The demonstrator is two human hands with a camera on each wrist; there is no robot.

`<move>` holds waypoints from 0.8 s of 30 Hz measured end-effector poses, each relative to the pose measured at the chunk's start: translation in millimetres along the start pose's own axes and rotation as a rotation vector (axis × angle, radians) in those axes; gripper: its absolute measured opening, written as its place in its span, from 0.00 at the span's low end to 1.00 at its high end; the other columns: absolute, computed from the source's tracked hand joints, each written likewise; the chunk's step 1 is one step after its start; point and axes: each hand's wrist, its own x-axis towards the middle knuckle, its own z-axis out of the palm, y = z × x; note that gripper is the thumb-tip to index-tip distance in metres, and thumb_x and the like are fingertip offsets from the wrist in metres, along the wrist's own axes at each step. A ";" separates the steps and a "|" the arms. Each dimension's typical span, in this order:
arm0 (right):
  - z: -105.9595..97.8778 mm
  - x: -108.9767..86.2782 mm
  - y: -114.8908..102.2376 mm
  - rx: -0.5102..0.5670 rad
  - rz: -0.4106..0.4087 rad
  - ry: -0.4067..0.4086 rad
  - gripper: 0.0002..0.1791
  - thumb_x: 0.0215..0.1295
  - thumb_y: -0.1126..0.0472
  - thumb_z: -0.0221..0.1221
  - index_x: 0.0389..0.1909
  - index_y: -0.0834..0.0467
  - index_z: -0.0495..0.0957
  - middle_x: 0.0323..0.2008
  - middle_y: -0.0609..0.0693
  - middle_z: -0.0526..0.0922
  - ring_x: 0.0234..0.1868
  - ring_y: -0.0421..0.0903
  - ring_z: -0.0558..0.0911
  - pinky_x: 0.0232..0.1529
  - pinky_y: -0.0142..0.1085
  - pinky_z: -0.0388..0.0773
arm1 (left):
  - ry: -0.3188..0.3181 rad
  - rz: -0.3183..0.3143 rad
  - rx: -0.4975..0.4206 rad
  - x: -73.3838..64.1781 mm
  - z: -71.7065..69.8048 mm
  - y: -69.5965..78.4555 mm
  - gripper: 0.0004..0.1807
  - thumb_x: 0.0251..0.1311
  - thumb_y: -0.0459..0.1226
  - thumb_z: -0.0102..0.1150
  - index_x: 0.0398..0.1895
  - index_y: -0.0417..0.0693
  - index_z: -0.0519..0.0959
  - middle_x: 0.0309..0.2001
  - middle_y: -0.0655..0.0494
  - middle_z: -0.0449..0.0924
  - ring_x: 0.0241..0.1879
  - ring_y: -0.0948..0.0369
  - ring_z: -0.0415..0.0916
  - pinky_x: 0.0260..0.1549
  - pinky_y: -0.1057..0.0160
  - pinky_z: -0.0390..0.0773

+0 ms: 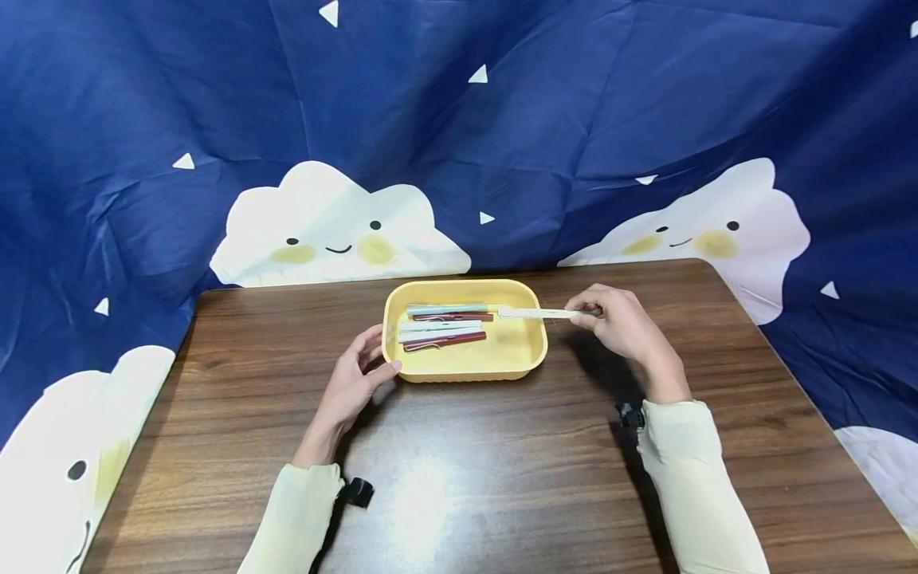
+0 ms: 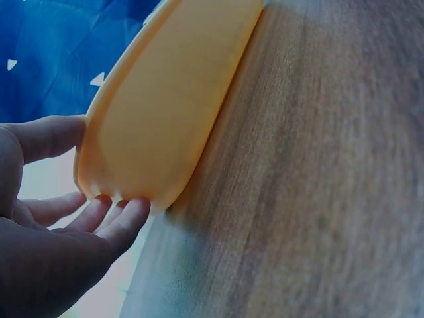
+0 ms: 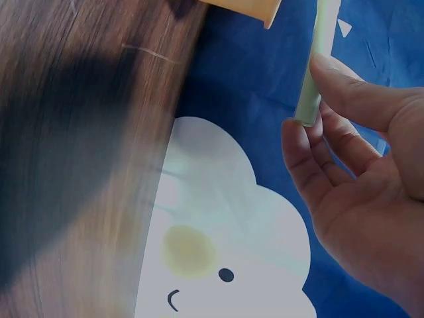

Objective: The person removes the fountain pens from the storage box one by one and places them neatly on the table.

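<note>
A yellow plastic bin (image 1: pixel 509 351) stands on the table, with several pens lying side by side in its left half. Among them are a light blue pen (image 1: pixel 448 308), white pens (image 1: pixel 441 326) and dark red pens (image 1: pixel 459 338). My left hand (image 1: pixel 349 381) holds the bin's left end, the thumb at the rim near the front corner and the fingers against the outer wall (image 2: pixel 152 106). Between thumb and fingers, my right hand (image 1: pixel 618 323) pinches one end of a white pen (image 1: pixel 541 313). That pen reaches across the bin's right rim, its other end over the inside.
The brown wooden table (image 1: pixel 516 478) carries the bin near its back edge. Behind it hangs a blue cloth (image 1: pixel 402 96) printed with white clouds and triangles. Dark wrist devices (image 1: pixel 356 492) sit at both sleeve cuffs.
</note>
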 end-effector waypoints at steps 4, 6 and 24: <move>-4.4 -2.5 3.9 -0.004 0.004 0.009 0.06 0.59 0.72 0.69 0.35 0.60 0.87 0.32 0.51 0.83 0.33 0.48 0.77 0.36 0.42 0.73 | -0.004 0.003 -0.001 0.8 1.0 -0.1 0.39 0.61 0.27 0.67 0.75 0.40 0.62 0.69 0.40 0.67 0.67 0.47 0.66 0.52 0.71 0.73; -6.4 -3.9 5.8 -0.012 0.008 0.011 0.05 0.59 0.72 0.69 0.35 0.60 0.87 0.32 0.51 0.83 0.34 0.48 0.77 0.36 0.42 0.73 | -0.005 0.003 -0.004 0.8 0.9 -0.5 0.39 0.61 0.27 0.67 0.75 0.40 0.62 0.69 0.40 0.67 0.67 0.47 0.67 0.51 0.71 0.73; -22.6 -20.0 31.5 -0.066 0.006 0.048 0.05 0.59 0.69 0.71 0.36 0.60 0.87 0.32 0.50 0.83 0.34 0.45 0.77 0.35 0.30 0.70 | -0.008 0.004 -0.020 0.5 -1.2 -1.2 0.39 0.60 0.26 0.66 0.75 0.40 0.62 0.69 0.40 0.67 0.68 0.47 0.66 0.53 0.71 0.75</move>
